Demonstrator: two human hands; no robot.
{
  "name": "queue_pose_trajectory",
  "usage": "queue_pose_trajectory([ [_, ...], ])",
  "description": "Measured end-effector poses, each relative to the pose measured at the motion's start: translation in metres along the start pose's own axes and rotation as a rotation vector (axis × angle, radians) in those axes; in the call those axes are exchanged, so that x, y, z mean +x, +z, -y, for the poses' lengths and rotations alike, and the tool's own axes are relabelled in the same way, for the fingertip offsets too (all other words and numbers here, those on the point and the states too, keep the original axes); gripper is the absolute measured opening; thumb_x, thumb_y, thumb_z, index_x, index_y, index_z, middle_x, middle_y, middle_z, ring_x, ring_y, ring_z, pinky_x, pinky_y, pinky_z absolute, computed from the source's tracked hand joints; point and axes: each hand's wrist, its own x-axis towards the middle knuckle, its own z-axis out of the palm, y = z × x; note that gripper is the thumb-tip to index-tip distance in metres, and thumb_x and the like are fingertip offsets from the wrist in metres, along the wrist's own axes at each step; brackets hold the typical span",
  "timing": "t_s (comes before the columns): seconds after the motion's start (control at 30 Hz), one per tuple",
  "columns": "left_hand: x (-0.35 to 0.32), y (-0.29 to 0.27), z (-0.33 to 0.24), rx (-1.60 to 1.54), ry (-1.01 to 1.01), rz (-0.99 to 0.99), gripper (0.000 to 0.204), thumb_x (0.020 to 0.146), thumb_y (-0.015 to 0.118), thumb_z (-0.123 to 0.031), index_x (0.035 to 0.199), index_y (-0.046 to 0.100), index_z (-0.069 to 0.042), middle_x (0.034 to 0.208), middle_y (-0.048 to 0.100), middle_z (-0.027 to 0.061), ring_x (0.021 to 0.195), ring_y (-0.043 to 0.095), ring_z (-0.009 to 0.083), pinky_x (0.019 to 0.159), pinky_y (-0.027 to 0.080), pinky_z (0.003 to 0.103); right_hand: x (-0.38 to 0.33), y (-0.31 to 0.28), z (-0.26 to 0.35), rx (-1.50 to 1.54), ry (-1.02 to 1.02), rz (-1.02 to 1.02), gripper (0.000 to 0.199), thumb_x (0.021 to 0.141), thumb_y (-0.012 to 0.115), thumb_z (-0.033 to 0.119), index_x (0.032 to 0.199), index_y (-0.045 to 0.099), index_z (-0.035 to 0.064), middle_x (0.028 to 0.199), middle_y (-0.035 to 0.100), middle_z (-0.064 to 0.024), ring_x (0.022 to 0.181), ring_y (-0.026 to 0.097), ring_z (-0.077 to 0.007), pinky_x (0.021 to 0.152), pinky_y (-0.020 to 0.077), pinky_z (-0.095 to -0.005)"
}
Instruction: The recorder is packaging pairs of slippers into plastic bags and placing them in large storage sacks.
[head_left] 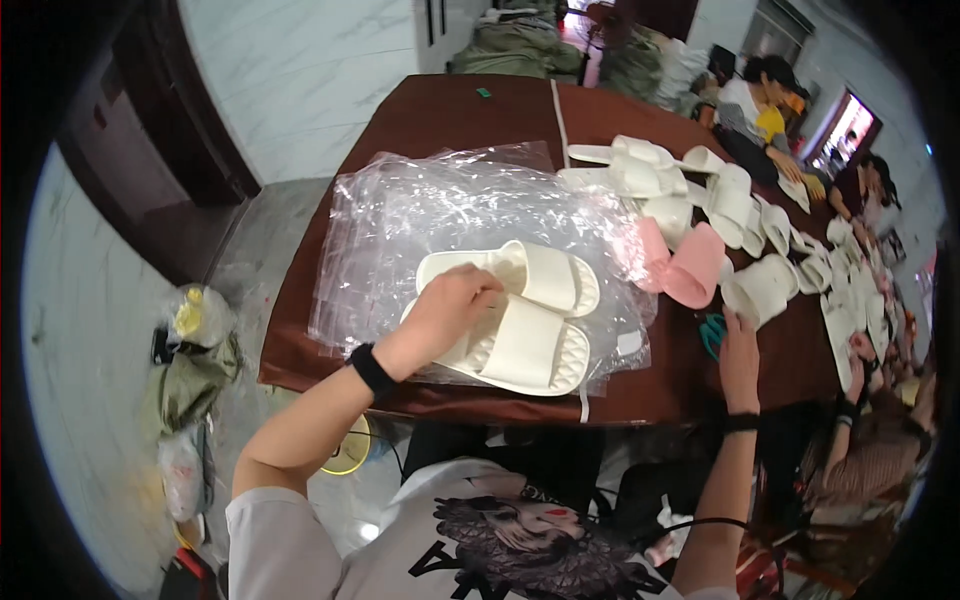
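Two cream slide slippers (pixel 525 345) lie side by side on a stack of clear plastic bags (pixel 400 215), toes pointing right. My left hand (pixel 450 312) rests over their heel ends, its fingers curled against the footbeds and its thumb hidden. Off to the right, my right hand (pixel 740 365) reaches to another cream slipper (pixel 760 292) and has its fingertips closed on the near edge. Teal-handled scissors (pixel 712 334) lie just left of that hand. Beyond it sit pink slippers (pixel 694 266).
The table has a brown cover (pixel 470 110). A heap of cream slippers (pixel 735 200) spreads along its right side. Co-workers (pixel 765 110) sit at the right, one with a hand near my right hand. Bags (pixel 200 375) stand on the floor at left.
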Motion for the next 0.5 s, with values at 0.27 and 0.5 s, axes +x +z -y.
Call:
queue_pose_trajectory([
  [0.27, -0.036, 0.015, -0.019, -0.363, -0.335, -0.070, 0.025, 0.093, 0.066, -0.021, 0.106, 0.068, 0.001, 0.091, 0.071, 0.0100, 0.079, 0.063, 0.0119, 0.073, 0.050, 0.028, -0.004, -0.014, 0.009, -0.018, -0.065, 0.083, 0.047, 0.085, 0.057, -0.001, 0.131, 0.053, 0.0061, 0.134, 0.048, -0.0211, 0.127, 0.043, -0.0414, 0.105, 0.0389, -0.0455],
  [0.5, -0.039, 0.029, -0.020, -0.561, -0.322, -0.224, 0.019, 0.091, 0.067, -0.018, 0.098, 0.067, 0.000, 0.083, 0.071, 0.0085, 0.076, 0.066, 0.0144, 0.069, 0.051, 0.029, 0.002, -0.028, 0.021, -0.005, -0.044, 0.283, 0.041, 0.078, 0.062, -0.004, 0.119, 0.058, 0.0032, 0.128, 0.052, -0.0187, 0.119, 0.049, -0.0380, 0.099, 0.0427, -0.0461],
])
